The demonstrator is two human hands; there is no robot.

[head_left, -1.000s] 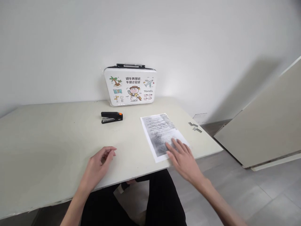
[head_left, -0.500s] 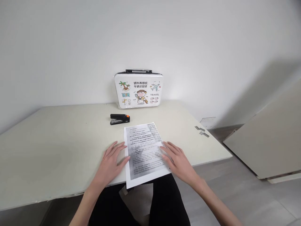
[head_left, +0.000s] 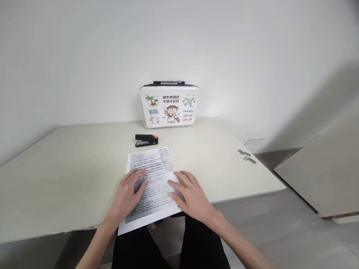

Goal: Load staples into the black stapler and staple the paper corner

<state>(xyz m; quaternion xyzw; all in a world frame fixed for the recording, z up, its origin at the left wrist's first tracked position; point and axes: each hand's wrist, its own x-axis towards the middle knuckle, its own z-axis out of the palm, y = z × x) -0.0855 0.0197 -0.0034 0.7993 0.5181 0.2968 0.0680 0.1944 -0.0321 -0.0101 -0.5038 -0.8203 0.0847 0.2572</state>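
A person sits at a pale table [head_left: 70, 179], a printed paper [head_left: 157, 183] lying before them, its bottom edge hanging over the table's near edge above dark-trousered legs [head_left: 202, 243]. The left hand [head_left: 127, 196] lies over the paper's left side, fingers slightly parted, covering part of the print. The right hand [head_left: 193, 196] rests at the right edge, its fingers also apart and its thumb over the sheet. The small print is too blurred to read, and whether this is one sheet or several cannot be told. Just beyond the paper lies a black stapler [head_left: 146, 141] with an orange patch; behind it, a white cartoon-printed case [head_left: 169, 106] stands near the wall [head_left: 112, 56]. Small gray strips [head_left: 249, 160], hard to identify, lie near the table's right edge. Both forearms and a pale panel [head_left: 328, 168] at right are cut off.
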